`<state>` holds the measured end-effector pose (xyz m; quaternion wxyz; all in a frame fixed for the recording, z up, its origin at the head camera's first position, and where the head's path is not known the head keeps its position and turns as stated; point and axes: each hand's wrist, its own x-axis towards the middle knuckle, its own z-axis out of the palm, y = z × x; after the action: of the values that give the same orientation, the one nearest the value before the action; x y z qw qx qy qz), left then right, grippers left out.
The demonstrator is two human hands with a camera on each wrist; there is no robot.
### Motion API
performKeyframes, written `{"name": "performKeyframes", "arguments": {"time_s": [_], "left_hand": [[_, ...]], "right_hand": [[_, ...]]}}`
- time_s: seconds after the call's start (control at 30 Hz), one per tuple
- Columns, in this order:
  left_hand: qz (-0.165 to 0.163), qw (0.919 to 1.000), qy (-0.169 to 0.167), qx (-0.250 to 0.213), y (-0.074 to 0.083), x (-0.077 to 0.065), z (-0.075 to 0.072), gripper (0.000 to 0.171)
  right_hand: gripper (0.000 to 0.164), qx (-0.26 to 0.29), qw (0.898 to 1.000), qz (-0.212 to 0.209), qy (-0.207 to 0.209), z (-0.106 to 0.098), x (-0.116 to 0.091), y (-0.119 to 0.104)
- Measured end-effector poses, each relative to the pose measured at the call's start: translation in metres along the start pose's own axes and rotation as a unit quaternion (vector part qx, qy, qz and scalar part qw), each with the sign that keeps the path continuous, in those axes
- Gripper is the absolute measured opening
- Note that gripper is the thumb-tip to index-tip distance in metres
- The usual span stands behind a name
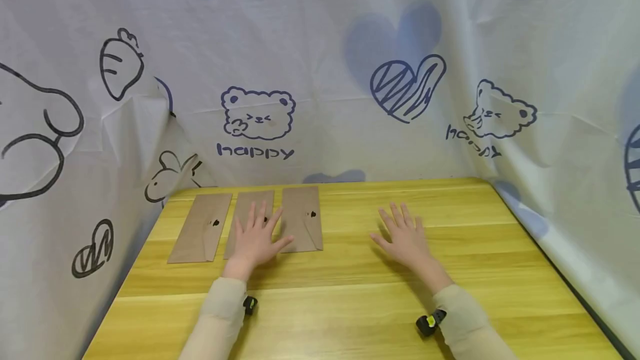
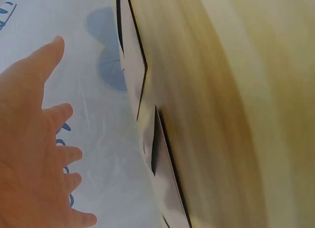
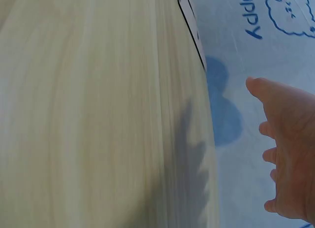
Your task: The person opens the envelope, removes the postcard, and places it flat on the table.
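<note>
Three brown paper envelopes lie side by side at the back left of the table: a left envelope (image 1: 195, 232), a middle envelope (image 1: 242, 204) and a right envelope (image 1: 300, 226). Each bears a small black mark near its flap. My left hand (image 1: 257, 240) hovers with fingers spread, overlapping the middle envelope and the edge of the right one in the head view; it holds nothing. Part of the middle envelope is hidden beneath it. My right hand (image 1: 406, 240), also with spread fingers and nothing in it, is held over the wood to the right, its shadow (image 3: 189, 164) falling on the tabletop.
The yellow wood-grain table (image 1: 340, 304) reaches back to a pale curtain (image 1: 330, 126) printed with bears, hearts and lettering, which also hangs at both sides. A black wrist camera (image 1: 430, 322) is strapped at the right sleeve, another camera (image 1: 250, 305) at the left.
</note>
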<state>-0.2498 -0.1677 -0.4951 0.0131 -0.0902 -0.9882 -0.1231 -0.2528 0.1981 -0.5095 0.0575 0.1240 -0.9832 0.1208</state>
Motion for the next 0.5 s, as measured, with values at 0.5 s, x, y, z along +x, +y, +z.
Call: {"name": "performKeyframes", "arguments": {"time_s": [0.5], "left_hand": [[0.040, 0.9980, -0.029, 0.039, -0.015, 0.037, 0.008, 0.083]], "right_hand": [[0.069, 0.006, 0.993, -0.108, -0.052, 0.028, 0.037, -0.057]]}}
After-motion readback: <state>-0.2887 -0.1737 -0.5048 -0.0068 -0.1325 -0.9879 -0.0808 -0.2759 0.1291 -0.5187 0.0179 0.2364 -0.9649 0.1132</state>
